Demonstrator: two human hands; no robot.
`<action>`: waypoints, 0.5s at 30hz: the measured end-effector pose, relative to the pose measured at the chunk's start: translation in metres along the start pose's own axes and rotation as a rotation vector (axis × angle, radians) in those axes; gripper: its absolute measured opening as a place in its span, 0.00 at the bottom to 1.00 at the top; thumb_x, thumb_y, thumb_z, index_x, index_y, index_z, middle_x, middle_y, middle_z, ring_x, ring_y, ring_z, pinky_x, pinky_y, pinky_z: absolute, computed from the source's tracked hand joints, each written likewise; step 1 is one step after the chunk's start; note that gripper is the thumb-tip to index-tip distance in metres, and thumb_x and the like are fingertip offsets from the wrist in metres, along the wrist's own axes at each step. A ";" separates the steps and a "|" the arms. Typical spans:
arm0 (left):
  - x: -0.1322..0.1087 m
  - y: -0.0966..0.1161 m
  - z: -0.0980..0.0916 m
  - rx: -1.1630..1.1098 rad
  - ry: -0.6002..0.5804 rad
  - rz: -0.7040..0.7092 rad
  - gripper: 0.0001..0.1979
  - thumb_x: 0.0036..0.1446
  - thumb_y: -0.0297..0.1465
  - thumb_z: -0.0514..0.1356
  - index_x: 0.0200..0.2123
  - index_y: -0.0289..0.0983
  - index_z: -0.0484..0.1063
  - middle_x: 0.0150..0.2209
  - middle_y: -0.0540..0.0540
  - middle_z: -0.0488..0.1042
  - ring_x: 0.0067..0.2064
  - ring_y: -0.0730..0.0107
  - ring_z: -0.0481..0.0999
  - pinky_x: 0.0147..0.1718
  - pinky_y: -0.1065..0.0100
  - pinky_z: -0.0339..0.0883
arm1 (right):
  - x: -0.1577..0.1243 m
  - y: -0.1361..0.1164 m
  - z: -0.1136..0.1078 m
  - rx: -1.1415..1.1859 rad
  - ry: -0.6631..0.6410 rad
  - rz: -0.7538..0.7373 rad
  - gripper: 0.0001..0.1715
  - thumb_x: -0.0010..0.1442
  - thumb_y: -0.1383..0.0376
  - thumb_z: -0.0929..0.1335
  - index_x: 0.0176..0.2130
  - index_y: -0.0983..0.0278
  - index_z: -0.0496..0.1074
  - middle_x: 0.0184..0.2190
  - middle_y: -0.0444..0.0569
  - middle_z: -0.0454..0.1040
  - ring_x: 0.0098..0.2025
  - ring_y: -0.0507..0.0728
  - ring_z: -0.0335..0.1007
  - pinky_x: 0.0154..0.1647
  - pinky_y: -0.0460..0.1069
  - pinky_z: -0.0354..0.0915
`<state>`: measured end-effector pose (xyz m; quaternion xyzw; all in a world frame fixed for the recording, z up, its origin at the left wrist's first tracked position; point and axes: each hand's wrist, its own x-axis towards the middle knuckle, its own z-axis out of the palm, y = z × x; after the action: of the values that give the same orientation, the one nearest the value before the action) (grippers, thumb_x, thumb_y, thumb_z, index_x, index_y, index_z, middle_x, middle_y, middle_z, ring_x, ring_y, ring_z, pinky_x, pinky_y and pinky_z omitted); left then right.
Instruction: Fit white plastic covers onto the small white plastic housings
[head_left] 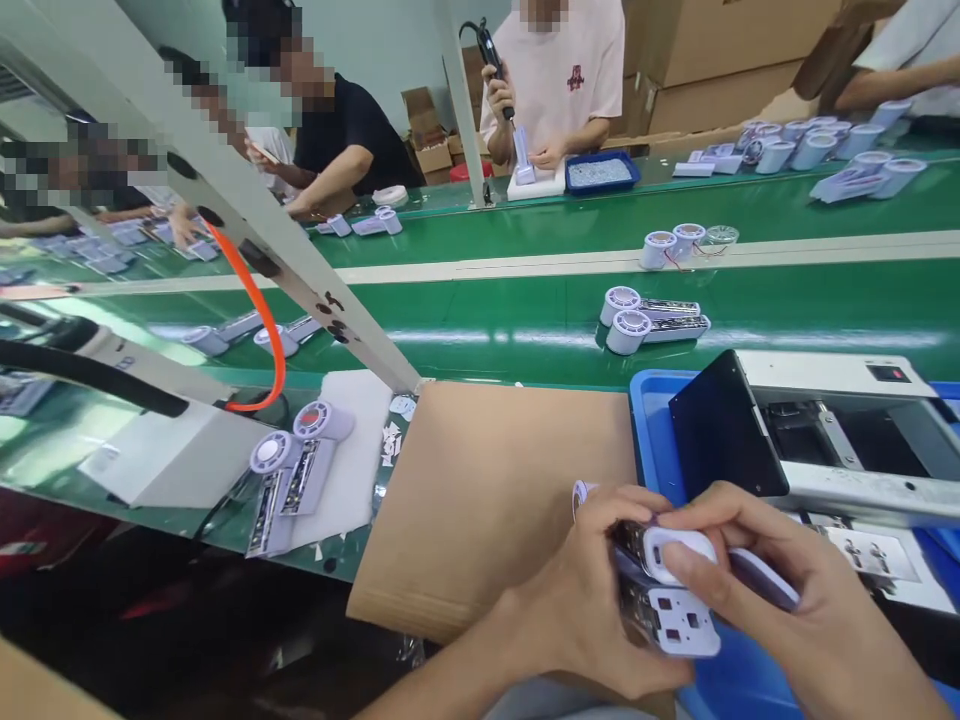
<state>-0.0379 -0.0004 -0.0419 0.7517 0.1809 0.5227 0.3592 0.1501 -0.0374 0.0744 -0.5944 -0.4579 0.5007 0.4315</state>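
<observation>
Two lavender device bodies with exposed circuit boards (637, 590) are held side by side by my left hand (592, 600), its fingers wrapped round them. My right hand (757, 570) pinches a small pale end piece with a slot (679, 553) at the end of the upper body. A smooth lavender cover (763, 578) also lies within the fingers of my right hand. Below the end piece, the lower body shows a pale plate with square holes (684, 622). Behind my left fingers, most of the round fan ends is hidden.
Cardboard (495, 490) covers the bench before me. A blue tray (652, 400) with a metal-framed machine (840, 370) stands at right. Two open fan bodies (304, 470) lie at left by a slanted post (300, 240). Fan parts (630, 325) sit on the green belt (480, 330); people work beyond.
</observation>
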 end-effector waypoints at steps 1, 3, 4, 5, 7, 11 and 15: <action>-0.001 -0.003 0.004 0.015 0.028 0.034 0.76 0.46 0.38 0.90 0.85 0.51 0.44 0.70 0.35 0.74 0.65 0.44 0.88 0.64 0.44 0.88 | 0.003 -0.003 0.002 0.018 -0.009 0.008 0.55 0.64 0.25 0.92 0.51 0.68 0.79 0.32 0.48 0.57 0.38 0.59 0.68 0.36 0.44 0.72; -0.002 -0.007 0.009 0.045 0.056 0.078 0.77 0.46 0.40 0.90 0.85 0.53 0.41 0.69 0.36 0.74 0.64 0.46 0.88 0.63 0.44 0.88 | 0.003 -0.003 0.005 0.078 -0.021 0.056 0.58 0.64 0.22 0.92 0.49 0.68 0.77 0.32 0.47 0.55 0.37 0.56 0.64 0.37 0.41 0.69; -0.003 -0.009 0.011 0.052 0.062 0.081 0.77 0.46 0.39 0.90 0.84 0.54 0.41 0.69 0.36 0.74 0.64 0.46 0.87 0.62 0.44 0.87 | 0.001 -0.002 0.007 0.132 -0.027 0.098 0.60 0.63 0.21 0.92 0.49 0.68 0.76 0.33 0.47 0.55 0.37 0.54 0.62 0.37 0.39 0.68; -0.003 -0.010 0.013 0.053 0.065 0.079 0.77 0.45 0.38 0.90 0.84 0.55 0.42 0.69 0.36 0.74 0.64 0.45 0.87 0.62 0.43 0.87 | -0.001 0.000 0.008 0.196 -0.035 0.143 0.62 0.62 0.20 0.93 0.50 0.68 0.74 0.33 0.46 0.56 0.37 0.53 0.61 0.37 0.37 0.66; -0.004 -0.013 0.014 0.052 0.070 0.081 0.75 0.45 0.37 0.90 0.83 0.56 0.44 0.69 0.37 0.73 0.64 0.45 0.86 0.61 0.42 0.86 | -0.004 0.003 0.010 0.291 -0.051 0.200 0.64 0.61 0.21 0.94 0.51 0.68 0.72 0.35 0.46 0.58 0.37 0.51 0.60 0.39 0.35 0.64; 0.000 -0.015 0.012 0.042 0.081 0.084 0.67 0.47 0.34 0.87 0.79 0.57 0.48 0.67 0.40 0.71 0.64 0.46 0.85 0.58 0.45 0.86 | -0.006 0.004 0.014 0.195 -0.038 0.124 0.61 0.69 0.18 0.89 0.53 0.67 0.73 0.35 0.47 0.59 0.37 0.52 0.61 0.38 0.36 0.66; 0.011 -0.014 0.006 0.034 0.051 0.076 0.62 0.47 0.29 0.84 0.75 0.55 0.50 0.66 0.40 0.73 0.63 0.50 0.86 0.56 0.50 0.85 | -0.011 0.008 0.004 0.121 -0.022 0.042 0.56 0.73 0.21 0.87 0.55 0.67 0.78 0.36 0.50 0.62 0.38 0.58 0.68 0.35 0.42 0.72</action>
<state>-0.0268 0.0146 -0.0458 0.7504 0.1705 0.5518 0.3214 0.1464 -0.0494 0.0681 -0.5713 -0.4187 0.5431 0.4510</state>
